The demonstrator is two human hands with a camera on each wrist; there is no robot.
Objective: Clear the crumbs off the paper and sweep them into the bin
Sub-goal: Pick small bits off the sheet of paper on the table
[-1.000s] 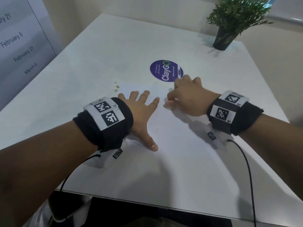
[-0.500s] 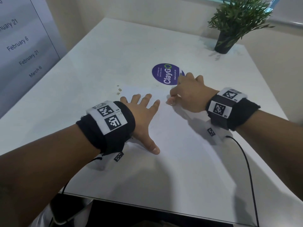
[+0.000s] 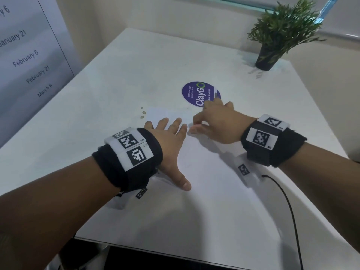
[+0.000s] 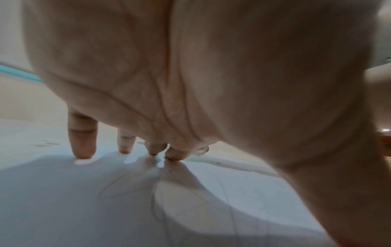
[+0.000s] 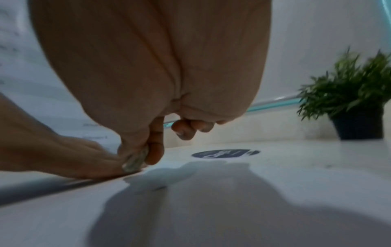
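Two hands are on the job. Your left hand (image 3: 171,145) lies flat, fingers (image 4: 81,143) spread and straight, tips pressing the paper (image 3: 204,172) onto the worktop (image 3: 136,55); it holds nothing. Your right hand (image 3: 214,123) is bunched, and in the right wrist view the thumb and first fingers (image 5: 155,150) pinch a small pale, speckled clump (image 5: 135,161), probably gathered crumbs, just above the sheet. The other fingers are curled in.

Remaining crumbs (image 3: 142,114): a few specks on the bare worktop just beside the far left corner of the paper. No bin shows in any view.

Notes for doing this step well:
- Keep the left palm low and the fingertips wide, so the sheet cannot slide or lift while the right hand works.
- Hold the pinch firm; the clump looks loose and would likely scatter if the grip eased.
- Pinching bit by bit is slow. Consider drawing the strays onto the sheet with the edge of the hand, then lifting the paper by two edges as a chute.
- Find the bin before you lift anything.
- Stay clear of the purple sticker (image 3: 200,94) and the potted plant (image 3: 280,36); neither is in the way.
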